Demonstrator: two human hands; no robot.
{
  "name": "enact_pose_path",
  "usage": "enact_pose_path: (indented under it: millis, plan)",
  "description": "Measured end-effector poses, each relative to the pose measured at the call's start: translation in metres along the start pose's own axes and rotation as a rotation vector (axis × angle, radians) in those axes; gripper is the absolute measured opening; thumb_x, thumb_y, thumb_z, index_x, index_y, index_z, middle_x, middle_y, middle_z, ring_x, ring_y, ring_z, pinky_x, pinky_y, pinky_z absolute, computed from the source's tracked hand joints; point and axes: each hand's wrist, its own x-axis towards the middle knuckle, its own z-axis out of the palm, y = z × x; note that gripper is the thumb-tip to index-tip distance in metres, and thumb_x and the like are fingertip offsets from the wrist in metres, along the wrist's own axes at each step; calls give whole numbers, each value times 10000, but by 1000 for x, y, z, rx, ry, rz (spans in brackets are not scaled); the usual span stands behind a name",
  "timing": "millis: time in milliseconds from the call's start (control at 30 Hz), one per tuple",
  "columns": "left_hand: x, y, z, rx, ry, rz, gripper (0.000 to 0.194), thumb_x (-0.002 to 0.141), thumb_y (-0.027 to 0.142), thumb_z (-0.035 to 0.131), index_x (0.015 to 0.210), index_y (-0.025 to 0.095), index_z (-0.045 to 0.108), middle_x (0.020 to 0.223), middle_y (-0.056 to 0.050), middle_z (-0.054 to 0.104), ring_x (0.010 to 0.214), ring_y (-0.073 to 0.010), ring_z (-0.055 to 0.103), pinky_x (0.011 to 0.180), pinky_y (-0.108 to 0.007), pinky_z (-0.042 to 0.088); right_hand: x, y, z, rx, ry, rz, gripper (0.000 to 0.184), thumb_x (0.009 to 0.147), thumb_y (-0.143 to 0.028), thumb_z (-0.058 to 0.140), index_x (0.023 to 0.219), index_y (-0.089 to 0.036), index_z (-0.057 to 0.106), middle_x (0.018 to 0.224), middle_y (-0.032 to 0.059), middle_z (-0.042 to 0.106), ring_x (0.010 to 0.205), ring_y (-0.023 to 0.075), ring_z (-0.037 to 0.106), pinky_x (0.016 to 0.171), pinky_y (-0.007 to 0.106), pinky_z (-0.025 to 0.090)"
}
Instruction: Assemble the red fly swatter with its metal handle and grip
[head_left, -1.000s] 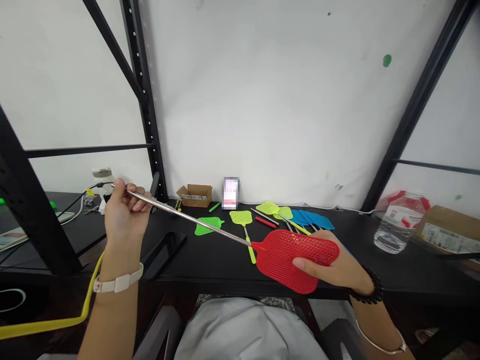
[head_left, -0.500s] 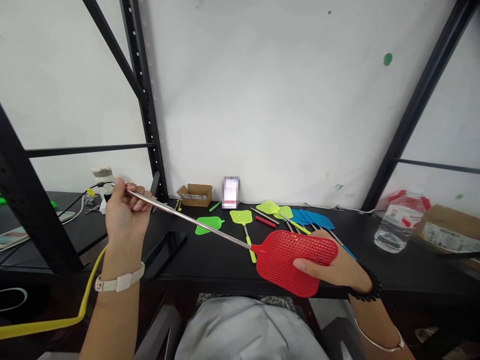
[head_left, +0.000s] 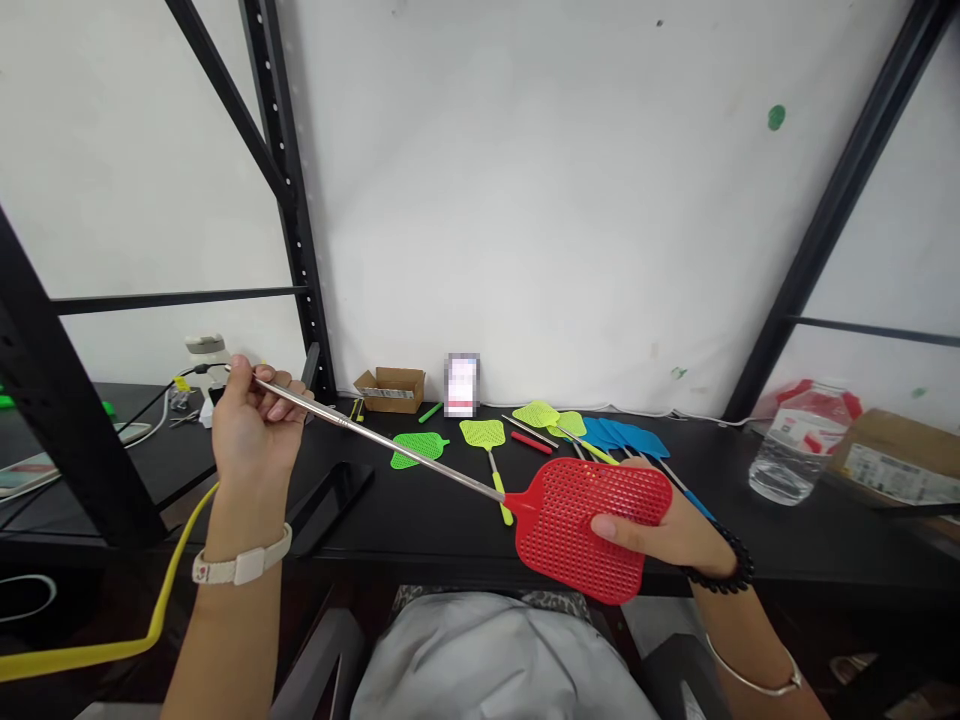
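Holding red fly swatter [head_left: 589, 525] above tabletop [head_left: 420, 520], right hand [head_left: 660, 525] pinching its mesh head, left hand [head_left: 251, 420] gripping the metal rod [head_left: 375, 437] (fully extended).

Red swatter [head_left: 581, 525], rod [head_left: 390, 440] extended

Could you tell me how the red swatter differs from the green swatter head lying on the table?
The red swatter is held above the table, right hand on its mesh and left hand on its metal rod; the green head lies flat on the table, untouched. The red one looks larger, being nearer. The green head shows no rod. Both are perforated plastic mesh.
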Motion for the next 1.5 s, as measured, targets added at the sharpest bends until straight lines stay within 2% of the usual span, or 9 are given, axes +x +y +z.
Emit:
enact_pose_path:
  millis: [100, 300, 533, 667, 867, 1300, 1500]
  plan:
    - [-2, 1, 2, -11, 18, 41, 388, 922, 268, 323, 566, 146, 418, 413, 71, 248, 331, -41, 222, 363, -166, 245, 0, 4, 0, 83, 16, 25, 168, 794, -324, 575, 746, -216, 694, 747, 36, 663, 722, 221, 626, 733, 307, 533]
    - [-6, 5, 5, -10, -12, 89, 384, 918, 301, 338, 576, 144, 416, 434, 68, 287, 344, -40, 216, 374, -172, 245, -3, 15, 0, 237, 27, 26, 182, 810, -351, 589, 849, -217, 706, 804, 31, 673, 757, 199, 633, 758, 310, 537]
    - [-9, 8, 7, 10, -41, 125, 410, 921, 336, 313, 570, 148, 409, 409, 65, 258, 350, -51, 196, 374, -177, 214, -6, 23, 3, 352, 67, 29, 162, 816, -324, 611, 913, -229, 699, 920, 29, 670, 874, 188, 622, 839, 316, 506]
    - [-10, 7, 9, 29, -22, 147, 430, 925, 356, 289, 562, 152, 398, 397, 66, 248, 345, -54, 175, 373, -179, 202, -5, 29, 4, 380, 85, 35, 145, 810, -321, 620, 890, -226, 694, 925, 20, 671, 860, 189, 624, 839, 320, 508]
    - [-10, 6, 9, 22, -40, 165, 414, 922, 347, 311, 567, 150, 397, 402, 68, 259, 346, -53, 183, 379, -181, 208, -6, 42, 6, 456, 69, 86, 216, 823, -340, 606, 981, -209, 672, 1012, 42, 651, 950, 210, 601, 858, 334, 496]
    - [-11, 4, 13, 16, -68, 164, 435, 926, 356, 290, 558, 152, 400, 381, 69, 229, 344, -55, 172, 378, -175, 204, -3, 42, 9, 575, 76, 106, 188, 815, -327, 622, 954, -211, 672, 938, 37, 665, 880, 198, 626, 780, 295, 524]
    - [-12, 4, 13, 14, -81, 166, 430, 926, 358, 290, 563, 154, 398, 382, 69, 234, 348, -55, 171, 375, -173, 204, -4, 45, 8, 592, 100, 99, 184, 802, -311, 639, 961, -224, 674, 934, 23, 666, 876, 183, 624, 806, 291, 516]
